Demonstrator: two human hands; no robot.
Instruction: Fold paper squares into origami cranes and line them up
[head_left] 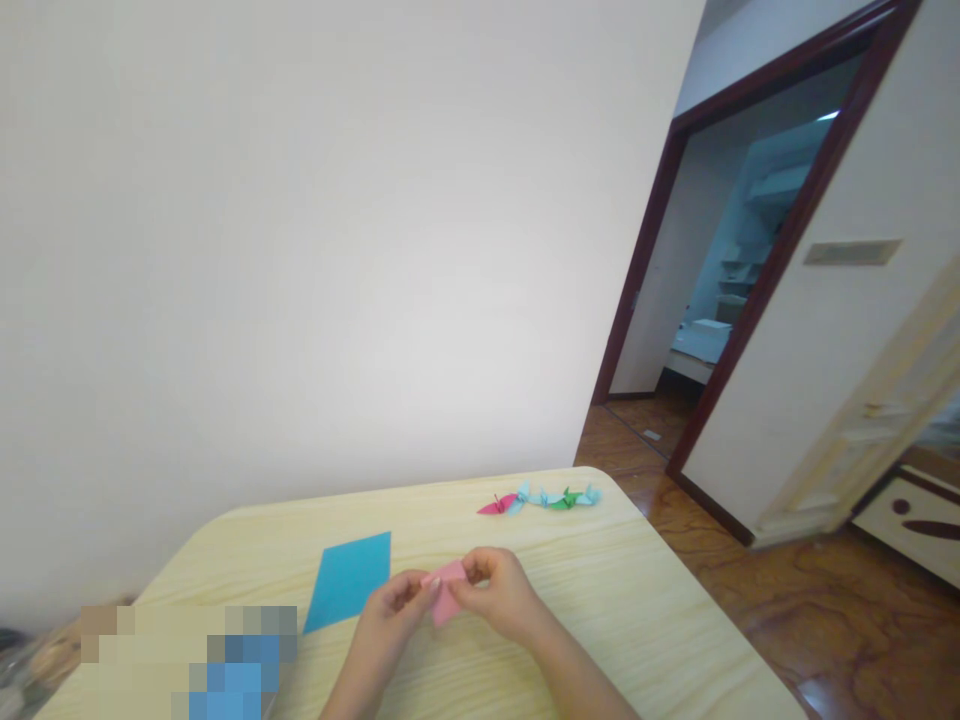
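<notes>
A small folded piece of pink paper (448, 604) is held up between both hands above the table. My left hand (395, 606) pinches its left edge with thumb and fingers. On the opposite side, my right hand (498, 592) grips the upper right edge, thumb in front and fingers curled behind. The folds facing away from me are hidden. Just left of my left hand lies a flat blue sheet of paper (351, 577).
The pale wooden table (600, 600) stands against a white wall. A row of several folded paper cranes (544, 499) in red, light blue and green sits near its far right corner. A blurred-out blue and beige patch (232, 665) covers the lower left. Beyond is a doorway (697, 280).
</notes>
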